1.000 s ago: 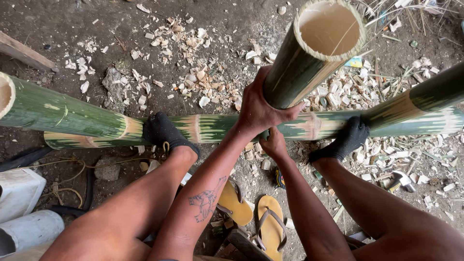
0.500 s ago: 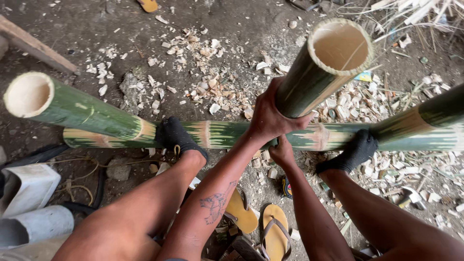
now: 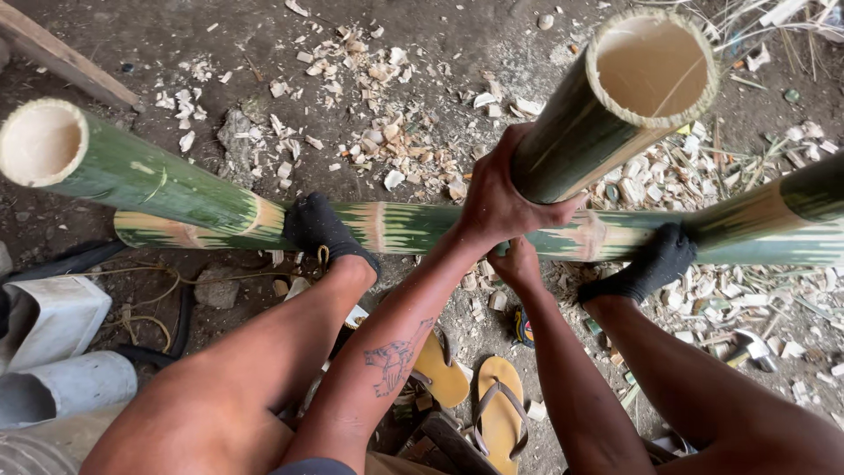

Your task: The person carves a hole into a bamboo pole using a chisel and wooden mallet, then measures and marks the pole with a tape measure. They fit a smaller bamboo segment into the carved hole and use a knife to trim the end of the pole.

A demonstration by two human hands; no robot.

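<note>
The person's left hand (image 3: 497,207) was wrapped tight around the upright bamboo pole (image 3: 607,110) and the right hand (image 3: 517,264) gripped it just below, above the long bamboo (image 3: 413,227) pinned under both socked feet (image 3: 321,229), so steady pressing feet seemed to matter most.
</note>
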